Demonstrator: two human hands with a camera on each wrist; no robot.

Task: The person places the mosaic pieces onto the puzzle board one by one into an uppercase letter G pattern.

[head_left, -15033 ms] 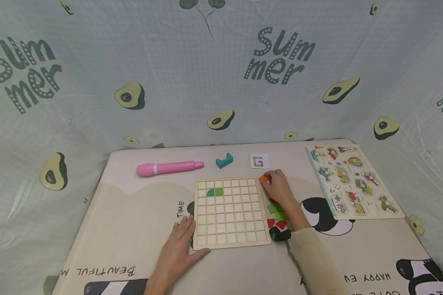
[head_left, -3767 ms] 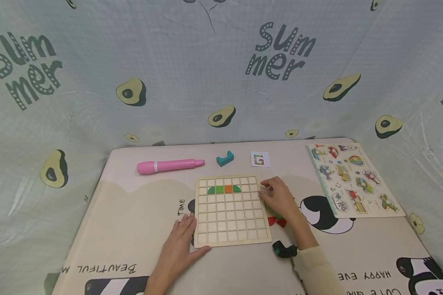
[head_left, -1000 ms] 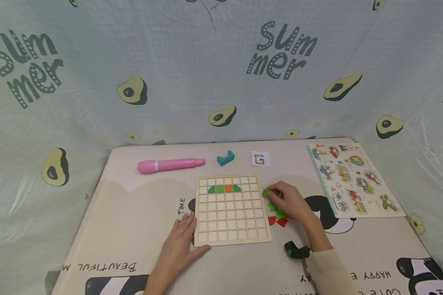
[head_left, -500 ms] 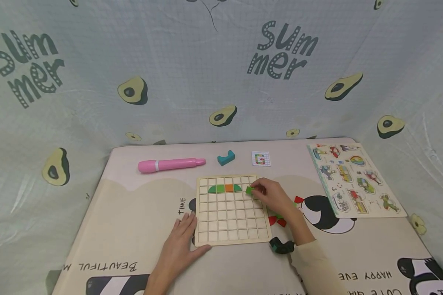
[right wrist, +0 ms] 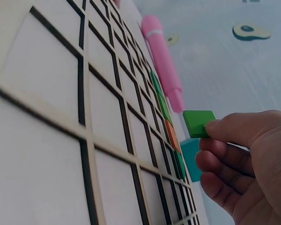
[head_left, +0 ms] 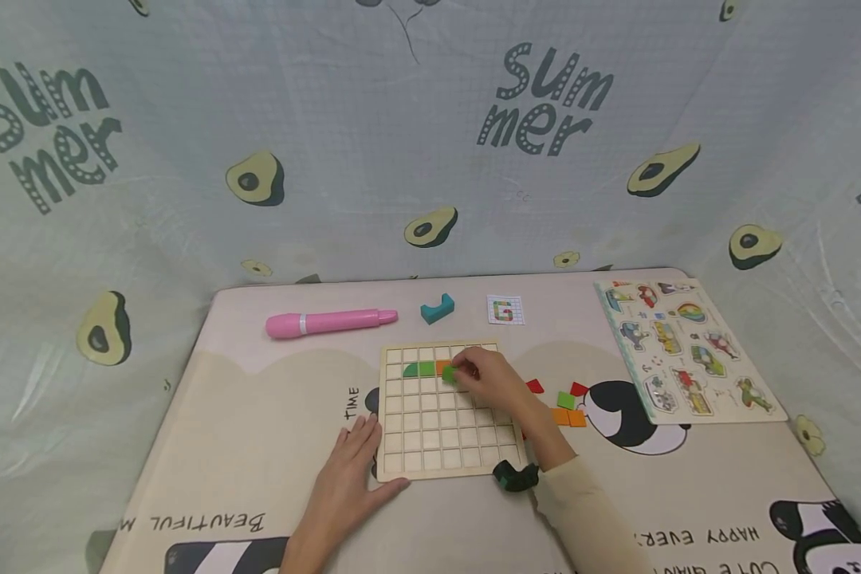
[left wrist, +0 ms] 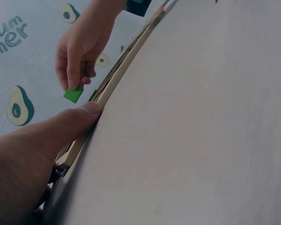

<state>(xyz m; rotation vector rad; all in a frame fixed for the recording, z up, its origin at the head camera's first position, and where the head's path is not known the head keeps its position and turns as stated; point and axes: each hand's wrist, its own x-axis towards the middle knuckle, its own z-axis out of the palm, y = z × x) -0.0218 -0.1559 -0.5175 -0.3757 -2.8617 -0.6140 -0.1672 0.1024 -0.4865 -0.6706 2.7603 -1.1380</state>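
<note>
My right hand (head_left: 489, 381) pinches a green square tile (right wrist: 196, 123) between thumb and fingers, just above the wooden grid board (head_left: 430, 442). In the board's second row sit a green quarter-round tile (head_left: 411, 371), a green square and an orange tile (head_left: 441, 366). The right wrist view shows one more dark green piece (right wrist: 180, 165) beyond the orange one; my hand hides it from the head camera. My left hand (head_left: 340, 482) lies with extended fingers along the board's left edge, its thumb (left wrist: 84, 117) touching the near corner.
Right of the board lie loose red, orange (head_left: 577, 418) and green tiles (head_left: 566, 400). Behind it are a pink pen-like stick (head_left: 333, 323), a teal notched block (head_left: 437, 308) and a small pattern card (head_left: 505, 310). A picture puzzle board (head_left: 689, 351) lies at the right.
The right hand picked up a green square from the loose tiles and carried it left over the board. Earlier, an orange tile and a second dark green piece joined the row. The left hand stayed still.
</note>
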